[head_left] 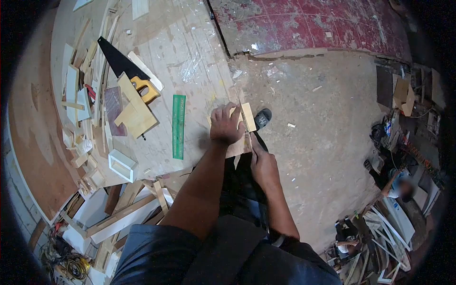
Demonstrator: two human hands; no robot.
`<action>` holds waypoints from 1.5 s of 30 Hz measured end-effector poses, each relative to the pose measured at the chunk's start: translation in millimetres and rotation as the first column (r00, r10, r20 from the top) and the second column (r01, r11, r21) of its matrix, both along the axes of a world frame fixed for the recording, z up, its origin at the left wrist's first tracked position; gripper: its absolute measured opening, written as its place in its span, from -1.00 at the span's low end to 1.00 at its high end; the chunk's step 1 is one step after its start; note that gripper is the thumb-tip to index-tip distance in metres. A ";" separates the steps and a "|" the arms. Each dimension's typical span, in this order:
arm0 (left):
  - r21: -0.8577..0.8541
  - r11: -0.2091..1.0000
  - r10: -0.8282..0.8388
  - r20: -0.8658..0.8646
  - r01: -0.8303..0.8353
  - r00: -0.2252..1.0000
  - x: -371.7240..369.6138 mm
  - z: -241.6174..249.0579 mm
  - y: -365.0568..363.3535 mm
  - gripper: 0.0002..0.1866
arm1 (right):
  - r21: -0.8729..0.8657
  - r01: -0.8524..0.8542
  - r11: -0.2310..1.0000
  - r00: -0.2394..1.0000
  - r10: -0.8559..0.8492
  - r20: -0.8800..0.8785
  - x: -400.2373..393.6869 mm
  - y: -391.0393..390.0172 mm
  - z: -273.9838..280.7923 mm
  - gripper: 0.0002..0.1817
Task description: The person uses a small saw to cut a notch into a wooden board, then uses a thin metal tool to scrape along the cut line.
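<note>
My left hand (227,124) presses down on a small pale wood piece (249,117) at the right edge of the worktable (199,52), its fingers spread. My right hand (263,167) is wrapped round the handle end of a thin blade (241,102), seen nearly edge-on, which lies across the wood beside my left fingers. The handle itself is mostly hidden by the hand. To the left on the table lies a green ruler (178,127).
A black saw with a yellow handle (145,89) and pale boards (134,111) lie left on the table. Wood offcuts (126,209) are heaped below. A sandalled foot (262,118) stands on the floor. Two people (401,185) (346,244) are at the lower right.
</note>
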State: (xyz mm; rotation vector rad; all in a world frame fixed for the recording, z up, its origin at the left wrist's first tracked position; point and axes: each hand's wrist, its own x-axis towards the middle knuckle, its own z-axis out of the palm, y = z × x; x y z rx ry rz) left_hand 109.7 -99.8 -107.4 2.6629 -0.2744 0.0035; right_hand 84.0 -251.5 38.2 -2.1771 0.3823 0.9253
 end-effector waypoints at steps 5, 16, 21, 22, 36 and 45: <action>0.039 0.999 0.009 0.012 -0.009 1.000 -0.3 1.4 -0.4 -0.34 | -0.027 -0.021 0.999 0.999 0.020 -0.049 9.0 7.6 5.4 -0.45; 0.018 1.000 0.004 -0.004 -0.004 1.000 -3.3 -0.5 -0.5 -0.29 | -0.023 -0.014 1.000 0.999 0.014 -0.039 35.7 22.4 -16.9 -0.46; 0.052 0.999 0.003 -0.004 -0.003 1.000 -1.0 -2.7 1.3 -0.27 | -0.076 -0.025 0.997 0.999 0.023 -0.022 39.7 28.4 -5.9 -0.47; 0.050 0.999 0.005 -0.007 -0.004 1.000 -1.0 -3.0 1.5 -0.27 | -0.078 -0.026 0.997 0.999 0.024 -0.025 41.9 30.1 -10.5 -0.47; 0.019 0.999 0.036 -0.160 -0.033 0.986 -5.8 -8.4 3.8 -0.24 | -0.282 -0.189 0.941 0.981 0.194 -0.010 42.2 44.9 -35.1 -0.59; 0.171 0.985 0.001 -0.149 0.024 0.989 -6.1 -10.6 7.3 -0.30 | -0.285 -0.247 0.926 0.969 0.239 -0.063 69.0 58.7 -55.7 -0.62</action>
